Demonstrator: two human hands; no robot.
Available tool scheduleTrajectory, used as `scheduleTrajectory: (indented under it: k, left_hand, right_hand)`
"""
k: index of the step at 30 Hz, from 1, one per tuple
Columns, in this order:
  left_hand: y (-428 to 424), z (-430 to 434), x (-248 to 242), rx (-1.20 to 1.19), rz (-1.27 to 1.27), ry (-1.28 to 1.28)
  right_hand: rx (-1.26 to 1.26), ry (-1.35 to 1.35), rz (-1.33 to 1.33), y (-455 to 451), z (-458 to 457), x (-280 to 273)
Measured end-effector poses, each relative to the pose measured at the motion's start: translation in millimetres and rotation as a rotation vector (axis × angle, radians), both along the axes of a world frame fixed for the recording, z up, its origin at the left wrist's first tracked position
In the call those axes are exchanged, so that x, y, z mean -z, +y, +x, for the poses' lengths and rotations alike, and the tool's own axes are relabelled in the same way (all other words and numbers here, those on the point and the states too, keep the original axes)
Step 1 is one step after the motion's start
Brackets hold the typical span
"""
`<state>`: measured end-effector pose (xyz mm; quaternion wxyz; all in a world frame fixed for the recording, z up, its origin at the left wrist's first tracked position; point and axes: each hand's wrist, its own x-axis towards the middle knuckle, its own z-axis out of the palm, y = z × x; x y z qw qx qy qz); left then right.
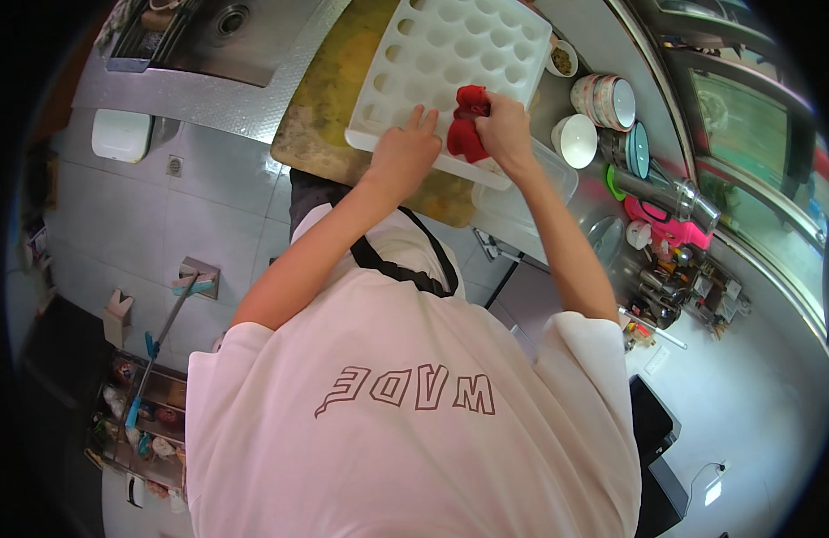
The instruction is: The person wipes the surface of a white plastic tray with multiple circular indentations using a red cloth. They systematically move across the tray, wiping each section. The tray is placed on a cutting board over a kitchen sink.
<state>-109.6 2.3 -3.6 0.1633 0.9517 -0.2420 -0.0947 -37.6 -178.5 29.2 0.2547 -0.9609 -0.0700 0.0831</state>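
A white plastic tray (424, 64) with rows of round hollows lies on a worn yellow-brown board (314, 128). My right hand (508, 131) grips a bunched red cloth (466, 140) over the tray's near right part. To its left, my left hand (408, 151) rests on the tray's near edge, with two fingers stretched out over the hollows and nothing seen in it. A clear plastic container (555, 171) lies partly beneath the tray's right corner, beside my right forearm.
A steel sink (253, 40) is at the upper left. Stacked bowls (599, 101), a white bowl (576, 141), a small dish of food bits (562, 59) and a bright pink case (676, 225) line the counter by the window. A long-handled mop (169, 323) stands over the floor at left.
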Motion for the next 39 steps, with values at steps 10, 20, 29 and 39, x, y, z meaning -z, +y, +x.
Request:
scheduleTrajectory:
  k: [10, 20, 29, 39]
  left_hand:
    - [25.7, 4.3, -5.9, 0.072, -0.013, 0.032]
    - [22.0, 4.1, 3.2, 0.065, 0.003, -0.003]
    - [21.7, 4.5, -0.2, 0.061, -0.031, -0.027]
    - [21.0, 2.0, 4.9, 0.025, -0.044, -0.029]
  right_hand:
    - [0.211, 0.036, 0.37, 5.4, -9.3, 20.5]
    - [-0.359, 0.101, -0.039, 1.7, 18.7, -7.7]
    - [0.474, -0.134, 0.772, -3.3, -21.1, 36.9]
    - [0.351, 0.298, 1.959, -91.2, -3.5, -66.4]
